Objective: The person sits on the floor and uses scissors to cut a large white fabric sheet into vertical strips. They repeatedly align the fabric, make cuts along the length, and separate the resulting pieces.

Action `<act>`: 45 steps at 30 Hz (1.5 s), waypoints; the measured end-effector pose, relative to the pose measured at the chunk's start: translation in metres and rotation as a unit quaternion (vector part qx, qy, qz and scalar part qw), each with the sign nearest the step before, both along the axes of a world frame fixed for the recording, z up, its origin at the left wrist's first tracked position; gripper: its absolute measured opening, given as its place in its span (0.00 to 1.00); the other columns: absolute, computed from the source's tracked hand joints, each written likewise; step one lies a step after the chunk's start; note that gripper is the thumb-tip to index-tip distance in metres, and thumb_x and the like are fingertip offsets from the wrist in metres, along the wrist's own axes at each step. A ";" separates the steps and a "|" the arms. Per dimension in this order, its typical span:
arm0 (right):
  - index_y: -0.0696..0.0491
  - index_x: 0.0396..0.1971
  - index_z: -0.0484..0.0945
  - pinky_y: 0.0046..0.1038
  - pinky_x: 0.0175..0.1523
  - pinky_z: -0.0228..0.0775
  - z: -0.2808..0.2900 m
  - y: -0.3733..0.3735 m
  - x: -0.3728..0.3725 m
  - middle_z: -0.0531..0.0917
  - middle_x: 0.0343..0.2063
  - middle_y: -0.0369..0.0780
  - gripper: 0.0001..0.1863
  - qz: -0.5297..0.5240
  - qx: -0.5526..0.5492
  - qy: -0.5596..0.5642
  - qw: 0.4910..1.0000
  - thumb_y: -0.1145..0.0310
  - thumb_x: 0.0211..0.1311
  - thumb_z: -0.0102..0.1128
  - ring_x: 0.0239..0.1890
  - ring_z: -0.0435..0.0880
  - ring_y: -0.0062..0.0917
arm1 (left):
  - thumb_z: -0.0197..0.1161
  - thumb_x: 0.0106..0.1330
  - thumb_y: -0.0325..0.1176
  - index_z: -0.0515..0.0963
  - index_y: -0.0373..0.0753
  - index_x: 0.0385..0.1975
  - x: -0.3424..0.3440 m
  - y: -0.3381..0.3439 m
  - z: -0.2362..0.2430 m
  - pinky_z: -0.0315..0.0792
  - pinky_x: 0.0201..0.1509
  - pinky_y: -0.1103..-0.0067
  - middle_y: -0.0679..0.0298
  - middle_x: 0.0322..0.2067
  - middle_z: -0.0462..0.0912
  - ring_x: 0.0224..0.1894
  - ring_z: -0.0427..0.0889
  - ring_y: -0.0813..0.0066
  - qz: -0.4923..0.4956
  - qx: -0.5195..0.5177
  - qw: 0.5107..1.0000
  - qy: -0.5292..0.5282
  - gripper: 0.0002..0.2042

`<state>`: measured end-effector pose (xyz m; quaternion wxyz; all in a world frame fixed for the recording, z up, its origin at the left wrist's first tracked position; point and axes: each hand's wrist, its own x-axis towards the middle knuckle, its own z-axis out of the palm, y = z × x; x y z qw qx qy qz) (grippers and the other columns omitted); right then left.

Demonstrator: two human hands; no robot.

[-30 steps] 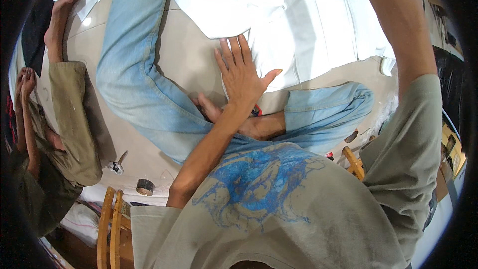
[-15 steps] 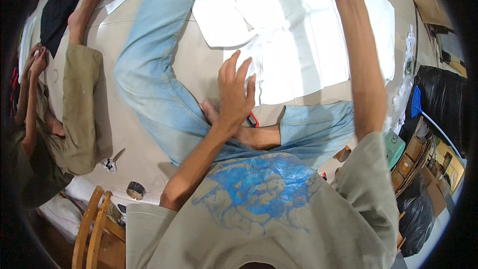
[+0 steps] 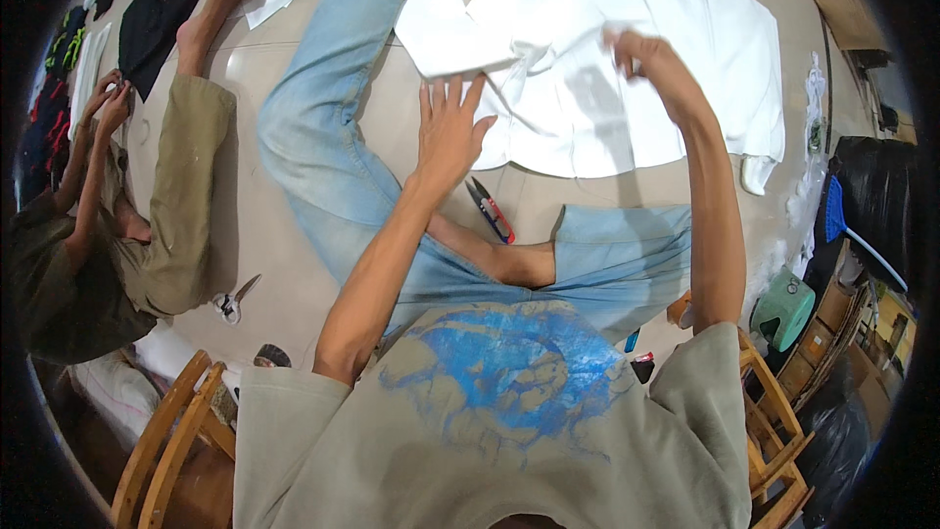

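A large piece of white fabric [image 3: 685, 78], creased and folded at its left part, lies on the tiled floor in front of my crossed legs. My left hand [image 3: 448, 132] rests open on the folded lower left edge of the fabric, fingers spread. My right hand [image 3: 641, 64] is over the middle of the fabric with bent fingers, blurred, so I cannot tell whether anything is in them. Red-handled thread snips [image 3: 493, 213] lie just below my left hand, beside my bare foot.
At left, a co-worker's hands [image 3: 110, 98] are at dark fabric [image 3: 147, 29], near scissors [image 3: 231, 302]. At right are a blue brush [image 3: 835, 208], a green plastic object [image 3: 783, 309], cardboard [image 3: 847, 15] and black bags [image 3: 871, 171]. Wooden frames [image 3: 157, 441] stand at lower left.
My right arm has come back from the top right edge to over the fabric's middle. My left hand lifted slightly, then spread again on the fabric. The snips have come into fuller view.
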<state>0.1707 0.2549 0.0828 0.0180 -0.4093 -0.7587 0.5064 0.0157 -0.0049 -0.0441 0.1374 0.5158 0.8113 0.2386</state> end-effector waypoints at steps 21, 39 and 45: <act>0.56 0.28 0.80 0.26 0.22 0.50 -0.089 0.086 -0.158 0.65 0.13 0.29 0.18 -0.020 -0.079 0.011 0.997 0.58 0.75 0.57 0.15 0.59 0.17 | 0.63 0.76 0.45 0.72 0.41 0.29 0.117 -0.016 0.017 0.50 0.15 0.84 0.73 0.17 0.69 0.13 0.60 0.86 0.437 0.045 0.567 -0.697 0.17; 0.48 0.22 0.70 0.19 0.15 0.47 -0.150 0.190 -0.187 0.64 0.14 0.27 0.17 -0.177 -0.233 0.143 0.945 0.67 0.77 0.51 0.11 0.56 0.13 | 0.60 0.78 0.44 0.72 0.42 0.26 0.109 -0.015 0.015 0.58 0.23 0.85 0.73 0.19 0.71 0.20 0.64 0.87 0.449 0.096 0.589 -0.665 0.18; 0.46 0.21 0.68 0.19 0.15 0.46 -0.127 0.226 -0.206 0.62 0.13 0.26 0.18 -0.147 -0.216 0.158 0.952 0.68 0.77 0.49 0.11 0.55 0.13 | 0.60 0.79 0.43 0.74 0.41 0.28 0.106 -0.009 0.023 0.59 0.27 0.86 0.73 0.20 0.71 0.22 0.64 0.87 0.437 0.121 0.567 -0.688 0.16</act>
